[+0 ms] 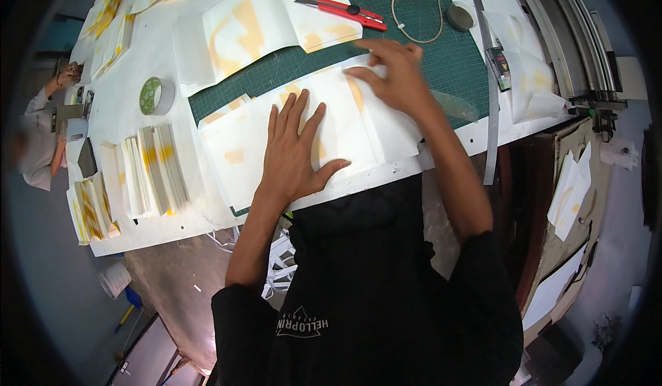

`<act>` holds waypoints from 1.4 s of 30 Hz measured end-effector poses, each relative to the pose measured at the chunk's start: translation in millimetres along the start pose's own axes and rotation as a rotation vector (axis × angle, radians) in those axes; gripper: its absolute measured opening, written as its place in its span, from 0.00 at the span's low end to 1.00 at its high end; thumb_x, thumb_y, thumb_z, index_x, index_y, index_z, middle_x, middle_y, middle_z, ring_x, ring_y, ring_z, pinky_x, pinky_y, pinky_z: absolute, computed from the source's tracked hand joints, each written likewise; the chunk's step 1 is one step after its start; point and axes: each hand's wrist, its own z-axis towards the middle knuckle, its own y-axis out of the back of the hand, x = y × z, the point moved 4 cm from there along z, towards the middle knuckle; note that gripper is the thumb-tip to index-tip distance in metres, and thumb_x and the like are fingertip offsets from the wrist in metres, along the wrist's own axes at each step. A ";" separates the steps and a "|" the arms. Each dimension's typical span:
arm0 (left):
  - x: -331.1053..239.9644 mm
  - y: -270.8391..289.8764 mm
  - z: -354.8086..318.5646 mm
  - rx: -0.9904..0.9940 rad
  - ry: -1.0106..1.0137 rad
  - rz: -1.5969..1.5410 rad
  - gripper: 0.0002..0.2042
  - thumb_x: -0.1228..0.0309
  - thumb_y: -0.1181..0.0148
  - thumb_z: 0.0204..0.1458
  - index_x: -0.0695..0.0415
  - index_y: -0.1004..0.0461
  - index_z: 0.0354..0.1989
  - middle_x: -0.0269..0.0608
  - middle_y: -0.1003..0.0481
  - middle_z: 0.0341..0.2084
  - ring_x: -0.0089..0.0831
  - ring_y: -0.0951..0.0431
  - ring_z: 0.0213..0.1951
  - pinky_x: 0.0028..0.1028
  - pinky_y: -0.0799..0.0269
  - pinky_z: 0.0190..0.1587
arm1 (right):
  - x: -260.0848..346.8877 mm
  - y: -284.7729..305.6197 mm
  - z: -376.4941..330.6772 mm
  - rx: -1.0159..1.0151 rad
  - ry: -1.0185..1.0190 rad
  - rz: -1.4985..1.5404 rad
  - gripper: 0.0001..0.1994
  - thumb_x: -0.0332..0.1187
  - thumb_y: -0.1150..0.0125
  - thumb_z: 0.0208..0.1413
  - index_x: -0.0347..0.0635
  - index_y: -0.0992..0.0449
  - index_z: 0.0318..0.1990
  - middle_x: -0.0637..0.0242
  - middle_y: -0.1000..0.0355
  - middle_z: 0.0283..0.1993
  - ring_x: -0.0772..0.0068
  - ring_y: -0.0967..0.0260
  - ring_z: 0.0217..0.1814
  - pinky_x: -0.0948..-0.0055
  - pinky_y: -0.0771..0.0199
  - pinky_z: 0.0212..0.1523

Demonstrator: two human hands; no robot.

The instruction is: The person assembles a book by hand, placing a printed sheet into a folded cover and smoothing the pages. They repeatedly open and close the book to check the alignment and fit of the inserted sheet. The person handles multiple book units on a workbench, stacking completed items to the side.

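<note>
Fingers of both hands press one folded paper sheet (324,120)

Tape roll (156,96) left of sheets (303,137) on mat (441,55); knife (339,10) behind.

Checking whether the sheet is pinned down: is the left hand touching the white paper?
Touching. The head view shows the left hand pressed flat, fingers spread, on the white paper.

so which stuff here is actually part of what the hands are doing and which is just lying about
In hand:
- white sheets with yellow print, on the green cutting mat
- left hand, pressed flat on them
- right hand, fingertips at the upper edge

Lying about:
- red utility knife
- tape roll
- stacks of folded sheets
- steel ruler
- cable
</note>
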 end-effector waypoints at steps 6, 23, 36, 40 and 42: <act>0.2 -1.1 -3.1 0.006 0.006 -0.023 0.49 0.43 0.23 0.47 0.61 0.33 0.73 0.63 0.45 0.77 0.60 0.50 0.79 0.58 0.60 0.80 | -52.6 99.6 -91.1 -0.005 -0.166 -0.401 0.26 0.43 0.16 0.47 0.39 0.18 0.49 0.62 0.25 0.39 0.57 0.25 0.44 0.56 0.34 0.58; -0.3 0.0 -2.4 -0.014 0.005 -0.027 0.49 0.41 0.24 0.48 0.59 0.33 0.74 0.60 0.44 0.77 0.59 0.49 0.79 0.58 0.59 0.80 | 64.6 32.1 -107.8 0.284 -0.053 0.138 0.19 0.27 0.31 0.60 0.43 0.20 0.60 0.56 0.25 0.40 0.50 0.27 0.42 0.56 0.30 0.46; 0.4 -2.0 -2.7 -0.040 -0.014 -0.050 0.49 0.46 0.21 0.46 0.57 0.35 0.74 0.61 0.44 0.76 0.61 0.47 0.77 0.61 0.57 0.79 | 20.5 -9.1 -15.9 0.081 0.166 -0.054 0.19 0.29 0.28 0.58 0.46 0.16 0.58 0.65 0.25 0.35 0.62 0.27 0.41 0.59 0.37 0.48; 0.7 -2.2 -1.6 -0.023 -0.003 -0.017 0.49 0.44 0.23 0.47 0.58 0.35 0.74 0.62 0.44 0.76 0.62 0.47 0.78 0.61 0.57 0.79 | 10.2 -25.3 29.4 0.055 0.168 -0.019 0.14 0.27 0.30 0.59 0.45 0.15 0.53 0.66 0.22 0.36 0.62 0.25 0.43 0.61 0.37 0.49; 1.0 -1.3 -2.8 -0.014 0.002 -0.002 0.48 0.41 0.26 0.49 0.61 0.33 0.73 0.63 0.43 0.76 0.61 0.48 0.78 0.59 0.58 0.79 | 11.8 -16.7 32.5 0.014 0.237 -0.003 0.12 0.26 0.30 0.58 0.44 0.14 0.50 0.67 0.20 0.38 0.63 0.25 0.44 0.60 0.36 0.50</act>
